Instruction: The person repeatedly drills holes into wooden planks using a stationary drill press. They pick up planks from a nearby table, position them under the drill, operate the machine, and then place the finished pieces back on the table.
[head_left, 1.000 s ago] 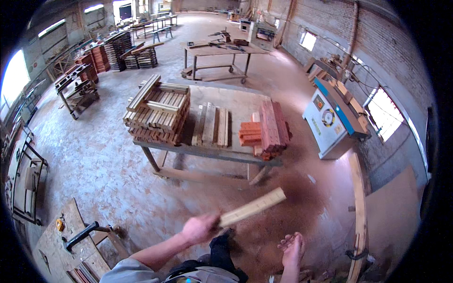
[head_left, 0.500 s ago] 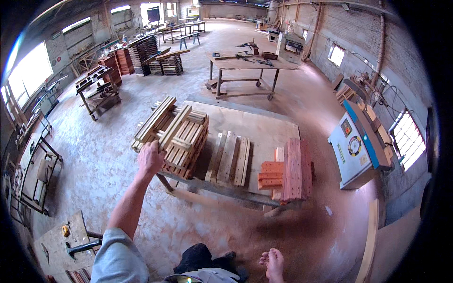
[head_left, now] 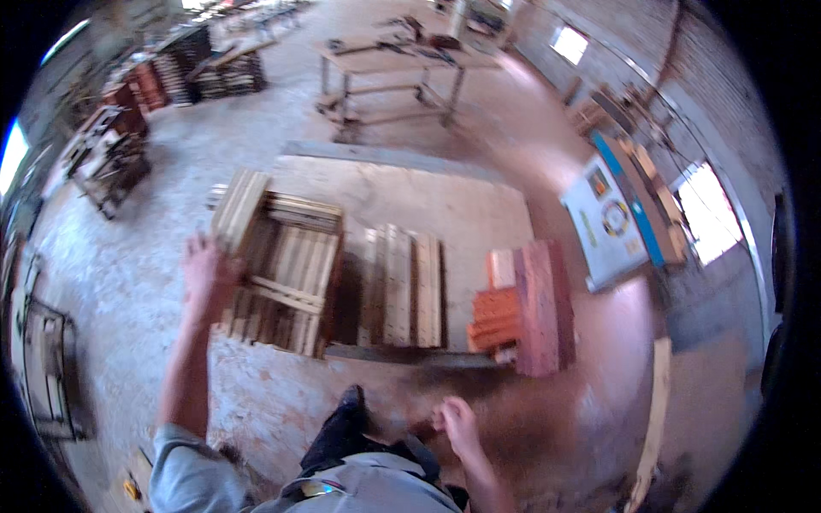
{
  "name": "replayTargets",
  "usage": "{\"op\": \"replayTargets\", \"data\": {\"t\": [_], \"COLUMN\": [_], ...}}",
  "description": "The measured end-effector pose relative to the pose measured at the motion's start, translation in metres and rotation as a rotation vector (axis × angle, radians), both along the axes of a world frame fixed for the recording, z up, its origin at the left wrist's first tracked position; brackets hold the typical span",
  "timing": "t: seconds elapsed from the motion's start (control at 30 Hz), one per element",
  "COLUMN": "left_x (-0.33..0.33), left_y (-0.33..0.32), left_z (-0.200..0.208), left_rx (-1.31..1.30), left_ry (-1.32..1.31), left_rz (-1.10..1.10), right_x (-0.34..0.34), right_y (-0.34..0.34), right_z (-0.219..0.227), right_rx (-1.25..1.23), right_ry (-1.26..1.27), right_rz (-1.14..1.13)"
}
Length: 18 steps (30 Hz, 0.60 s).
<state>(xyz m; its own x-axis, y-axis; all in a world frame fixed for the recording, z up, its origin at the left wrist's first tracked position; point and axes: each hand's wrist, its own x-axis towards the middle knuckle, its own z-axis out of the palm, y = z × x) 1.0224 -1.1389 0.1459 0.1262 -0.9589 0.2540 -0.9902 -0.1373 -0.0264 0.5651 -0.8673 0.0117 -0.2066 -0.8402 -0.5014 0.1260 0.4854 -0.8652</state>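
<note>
A slatted stack of pale wooden strips [head_left: 291,295] sits on the left part of a work table [head_left: 479,209]. On its upper left lie a few lengthwise strips [head_left: 242,203], side by side. My left hand [head_left: 209,275] is at the left edge of the stack, fingers spread and somewhat blurred; whether it touches the wood I cannot tell. In front of my body, away from the table, my right hand [head_left: 455,423] hangs with its fingers curled in and nothing visible in them. Pale boards with small holes [head_left: 398,286] lie right of the stack.
Reddish boards [head_left: 543,308] and shorter orange pieces [head_left: 494,318] lie at the table's right end. Behind stands a wheeled table [head_left: 385,58] with tools. A grey and blue machine [head_left: 605,224] stands right, a long plank [head_left: 654,419] near it. Wood stacks [head_left: 231,77] stand far left.
My left hand has come off the diagonal strip and moved left. That strip now appears alongside the others at the stack's left. My view has tilted down, and my right hand is higher in it.
</note>
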Motion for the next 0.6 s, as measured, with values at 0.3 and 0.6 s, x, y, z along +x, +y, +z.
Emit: {"op": "replayTargets", "data": {"t": [0.3,0.6], "left_x": [0.005,0.013], "left_y": [-0.037,-0.036], "left_z": [0.000,0.004], "left_rx": [0.075,-0.013], "left_ry": [0.297,0.259], "left_rz": [0.035,0.015], "right_x": [0.052,0.078], "right_y": [-0.133,-0.185], "right_z": [-0.052,-0.023], "right_rx": [-0.122,0.271], "right_ry": [0.730,0.740], "right_rz": [0.157,0.260]}}
